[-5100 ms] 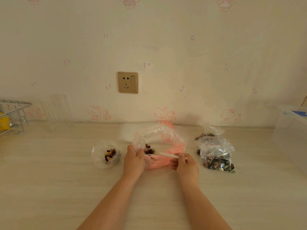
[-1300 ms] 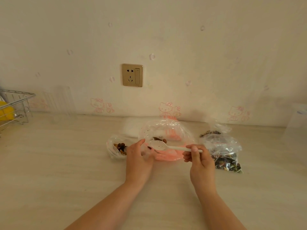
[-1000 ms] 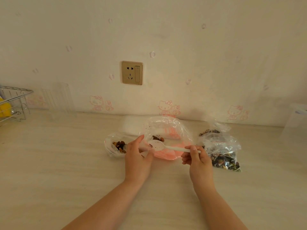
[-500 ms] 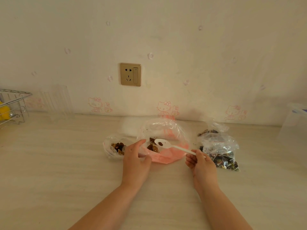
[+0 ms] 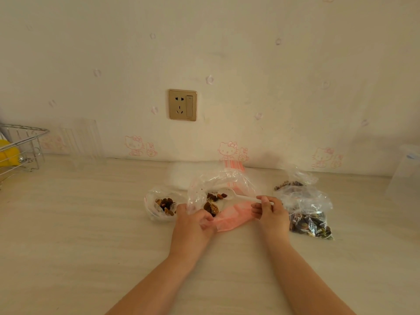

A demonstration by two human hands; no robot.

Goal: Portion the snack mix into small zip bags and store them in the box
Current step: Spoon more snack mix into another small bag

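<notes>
A large clear bag with pink print (image 5: 229, 214) lies open on the counter, with a little snack mix (image 5: 211, 204) inside. My left hand (image 5: 193, 226) grips its near edge. My right hand (image 5: 271, 212) pinches the handle of a white plastic spoon (image 5: 236, 195), whose bowl sits inside the bag's mouth beside the mix. A small zip bag (image 5: 162, 205) with some mix lies just left of my left hand. Two filled small bags (image 5: 306, 212) lie to the right. A clear plastic box (image 5: 404, 176) stands at the far right edge.
A wire basket (image 5: 20, 146) with something yellow stands at the far left. A clear plastic piece (image 5: 81, 142) leans on the wall behind it. A pile of empty zip bags (image 5: 186, 176) lies behind the large bag. A wall socket (image 5: 183, 105) is above.
The spoon has swung from over my left hand down into the large bag's mouth. My left hand has closed on the bag's near edge. The small bag was moved nearer earlier.
</notes>
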